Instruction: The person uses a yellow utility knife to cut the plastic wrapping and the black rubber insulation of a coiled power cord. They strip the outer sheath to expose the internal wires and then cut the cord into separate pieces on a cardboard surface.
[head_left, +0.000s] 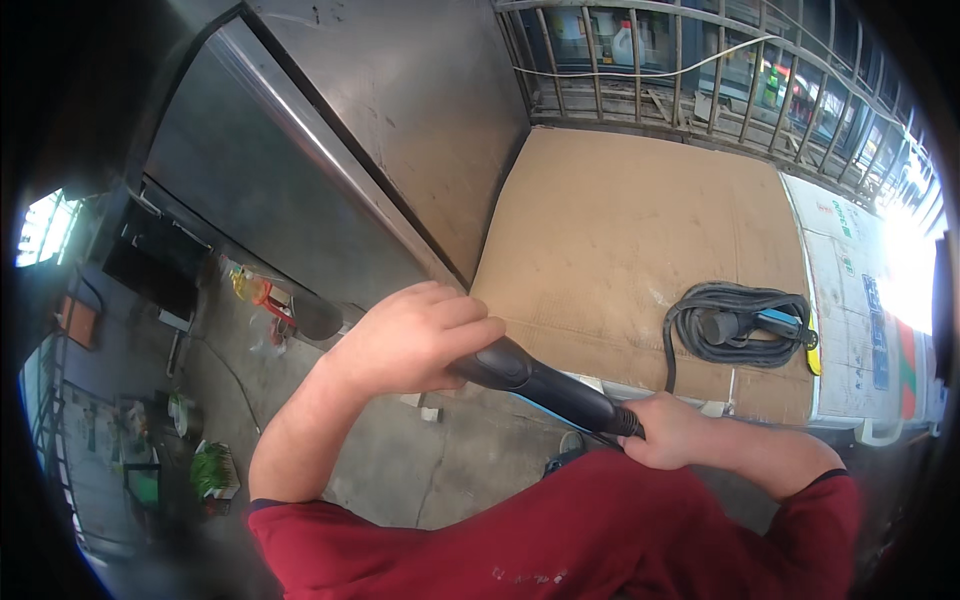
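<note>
A black handheld device with a blue edge (536, 382) spans the space between my two hands; its exact kind cannot be told. My left hand (431, 337) grips its wide end, fingers bent over the top. At the narrower end, my right hand (660, 431) holds the ribbed cable sleeve. A coiled thick black cable (682, 322) lies on brown cardboard (615, 225), and one length runs down towards my right hand. Inside the coil rests a black plug-like end with a blue part (776, 322). A yellow tool or handle (814, 345) lies beside the coil.
A tall stainless steel cabinet (300, 180) stands to the left of the cardboard. Metal bars (637, 67) run along the back. White printed cardboard (840, 300) covers the right part. On the floor at the lower left is a box of green vegetables (214, 469).
</note>
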